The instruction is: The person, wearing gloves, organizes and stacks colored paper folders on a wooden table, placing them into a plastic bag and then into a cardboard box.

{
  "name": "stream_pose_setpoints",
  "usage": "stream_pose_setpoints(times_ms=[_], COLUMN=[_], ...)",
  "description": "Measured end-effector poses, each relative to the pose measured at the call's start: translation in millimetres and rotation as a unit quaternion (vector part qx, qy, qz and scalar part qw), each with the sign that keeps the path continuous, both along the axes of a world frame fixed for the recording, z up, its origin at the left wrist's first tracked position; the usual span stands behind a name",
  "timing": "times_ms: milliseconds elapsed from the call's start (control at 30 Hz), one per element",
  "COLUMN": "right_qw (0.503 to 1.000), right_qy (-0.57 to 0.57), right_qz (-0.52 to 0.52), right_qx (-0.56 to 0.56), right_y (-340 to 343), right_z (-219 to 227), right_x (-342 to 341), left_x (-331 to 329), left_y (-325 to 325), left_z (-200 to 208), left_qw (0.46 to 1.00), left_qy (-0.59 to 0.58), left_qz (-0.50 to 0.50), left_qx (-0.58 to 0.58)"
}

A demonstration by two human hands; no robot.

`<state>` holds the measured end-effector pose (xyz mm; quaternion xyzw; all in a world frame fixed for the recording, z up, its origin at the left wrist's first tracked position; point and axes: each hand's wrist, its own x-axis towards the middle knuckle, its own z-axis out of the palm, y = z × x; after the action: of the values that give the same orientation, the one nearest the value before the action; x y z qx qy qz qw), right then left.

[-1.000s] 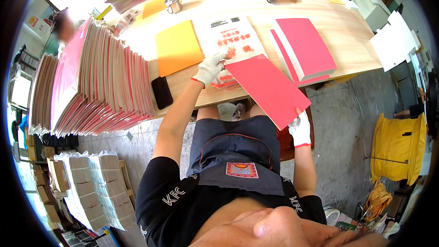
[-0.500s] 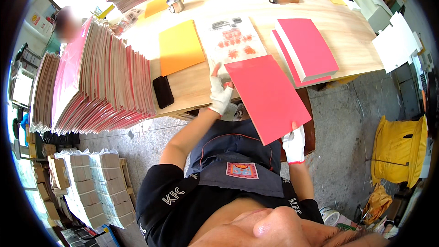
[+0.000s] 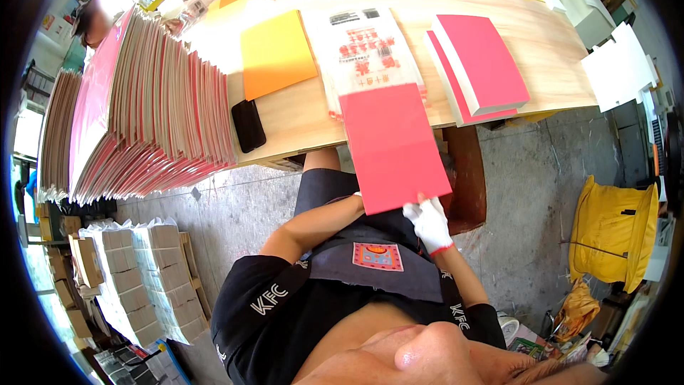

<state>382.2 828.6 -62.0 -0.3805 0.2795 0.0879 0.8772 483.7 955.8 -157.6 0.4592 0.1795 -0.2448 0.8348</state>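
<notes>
Pale wood makes up the top of the bench [image 3: 299, 117], with a grey floor [image 3: 524, 171] along its near side and a yellow bundle [image 3: 613, 232] at the far right of the view. As for how far things have got, one thin pink booklet [image 3: 395, 150] is in hand and laid on no pile; it reaches over the bench's near edge and covers the near end of a white bag [image 3: 370, 50] with red print. To the left stands a tall stack [image 3: 167, 107] of pink-covered pieces; to the right lies a pink block [image 3: 484, 64] with another pink layer beneath. Which of these is finished and which waits, I cannot tell.

Right hand [image 3: 429, 222], in a white glove, has its grip closed on the booklet's near edge, bare fingertips resting on the pink face. Left forearm [image 3: 320, 224] runs to the near left corner, where the booklet hides the left hand, so how far that grip is parted, or what it has, cannot be told.
</notes>
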Motion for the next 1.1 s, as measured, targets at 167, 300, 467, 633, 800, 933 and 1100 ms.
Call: stream_pose_setpoints(times_ms=[167,300,467,633,800,933,1100], right_qw=[0.948,0.987,0.916,0.61,0.413,0.599,0.984], right_qy=[-0.075,-0.064,-0.089,-0.346,-0.344,-0.419,-0.166], right_qz=[-0.057,0.061,0.282,0.319,0.385,0.341,-0.046], right_qx=[0.304,0.131,-0.273,-0.638,-0.75,-0.591,-0.049], right_y=[20.2,43.1,35.0,70.7,94.1,66.7,-182.2], right_z=[-46.6,-20.5,21.0,8.3,8.6,8.0,-133.8], right_x=[89.8,98.3,95.0,118.1,131.5,128.6,106.8], left_x=[-5.7,17.5,-3.8,13.4,15.6,13.4,3.4], left_y=[12.6,45.4,84.5,127.5,136.6,136.6,144.4], left_z=[-24.2,-46.7,68.7,40.5,43.2,44.4,63.1], left_qw=[0.985,0.998,0.997,0.976,0.977,0.992,0.939], left_qy=[-0.095,-0.056,0.012,-0.09,-0.081,-0.01,-0.152], left_qz=[0.016,0.026,-0.02,-0.04,-0.068,-0.026,-0.052], left_qx=[0.141,-0.026,0.073,0.193,0.187,0.12,0.304])
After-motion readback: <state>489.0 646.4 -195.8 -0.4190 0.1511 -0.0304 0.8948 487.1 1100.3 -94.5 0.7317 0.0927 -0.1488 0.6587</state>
